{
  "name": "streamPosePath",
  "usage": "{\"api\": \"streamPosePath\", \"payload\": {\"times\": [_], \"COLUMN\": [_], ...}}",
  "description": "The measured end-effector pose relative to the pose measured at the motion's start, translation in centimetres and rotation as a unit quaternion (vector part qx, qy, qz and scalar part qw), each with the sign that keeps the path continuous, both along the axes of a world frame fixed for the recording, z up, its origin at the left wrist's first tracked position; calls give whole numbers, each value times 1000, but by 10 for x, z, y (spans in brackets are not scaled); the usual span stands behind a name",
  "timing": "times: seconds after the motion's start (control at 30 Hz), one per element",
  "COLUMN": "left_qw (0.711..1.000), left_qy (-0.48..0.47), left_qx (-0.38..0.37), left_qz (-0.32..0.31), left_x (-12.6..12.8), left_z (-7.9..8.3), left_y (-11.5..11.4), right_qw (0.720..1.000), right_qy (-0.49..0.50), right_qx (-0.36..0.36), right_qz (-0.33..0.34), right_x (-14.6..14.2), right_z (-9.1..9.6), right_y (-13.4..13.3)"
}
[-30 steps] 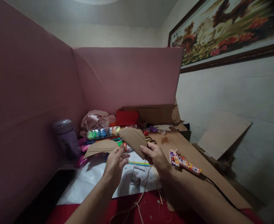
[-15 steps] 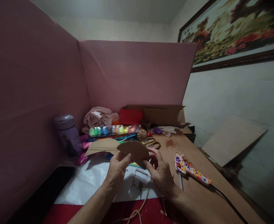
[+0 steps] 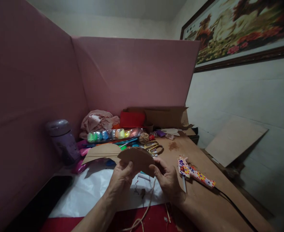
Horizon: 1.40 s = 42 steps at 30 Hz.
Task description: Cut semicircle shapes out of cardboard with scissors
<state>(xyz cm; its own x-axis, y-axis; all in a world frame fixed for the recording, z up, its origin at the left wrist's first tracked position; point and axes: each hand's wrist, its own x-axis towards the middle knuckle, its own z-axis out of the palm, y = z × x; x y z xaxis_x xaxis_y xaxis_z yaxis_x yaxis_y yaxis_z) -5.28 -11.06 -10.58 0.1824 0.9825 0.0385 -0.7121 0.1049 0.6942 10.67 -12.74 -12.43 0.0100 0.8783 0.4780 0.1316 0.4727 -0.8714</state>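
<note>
Both my hands hold a half-round piece of brown cardboard (image 3: pixel 137 159) in front of me, above the table. My left hand (image 3: pixel 121 177) grips its left lower edge with thumb and fingers closed on it. My right hand (image 3: pixel 167 177) pinches its right lower edge. Under the hands lies a white sheet (image 3: pixel 93 190) with a length of twine (image 3: pixel 146 209) trailing toward me. A second curved cardboard piece (image 3: pixel 100 152) lies just behind, to the left.
A floral-patterned glue gun (image 3: pixel 195 172) with a black cord lies on the brown board at right. Yellow scissors (image 3: pixel 153 146), a twine ball (image 3: pixel 144 138), coloured clay tubs (image 3: pixel 113 133) and a purple bottle (image 3: pixel 61 140) stand behind. Pink partition walls (image 3: pixel 132 71) close the back and left.
The half-round cardboard has come down from a tilted, raised pose to a flatter one nearer me, and both hands now grip its lower edge. The view shifted slightly.
</note>
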Motion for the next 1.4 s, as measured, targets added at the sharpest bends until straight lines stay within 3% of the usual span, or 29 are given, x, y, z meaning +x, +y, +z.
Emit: {"api": "streamPosePath", "payload": {"times": [0.23,0.53,0.8,1.03,1.2,1.4], "left_qw": [996,993,994,986,979,970], "left_qy": [-24,-29,2,96,140,180], "left_qx": [-91,-118,-113,-99,-101,-83], "left_qz": [-2,8,10,90,105,138], "left_x": [-5,-1,-1,2,1,-1], "left_z": [-2,1,0,4,-1,-8], "left_y": [6,5,5,0,2,5], "right_qw": [992,993,996,994,979,958], "right_qy": [119,111,75,62,134,235], "right_qx": [-43,-25,-39,-71,-147,-163], "right_qz": [0,17,21,53,45,6], "right_x": [-3,-5,-5,-6,-7,-7], "right_z": [4,6,3,6,2,1], "right_y": [-3,-5,-4,-2,6,10]}}
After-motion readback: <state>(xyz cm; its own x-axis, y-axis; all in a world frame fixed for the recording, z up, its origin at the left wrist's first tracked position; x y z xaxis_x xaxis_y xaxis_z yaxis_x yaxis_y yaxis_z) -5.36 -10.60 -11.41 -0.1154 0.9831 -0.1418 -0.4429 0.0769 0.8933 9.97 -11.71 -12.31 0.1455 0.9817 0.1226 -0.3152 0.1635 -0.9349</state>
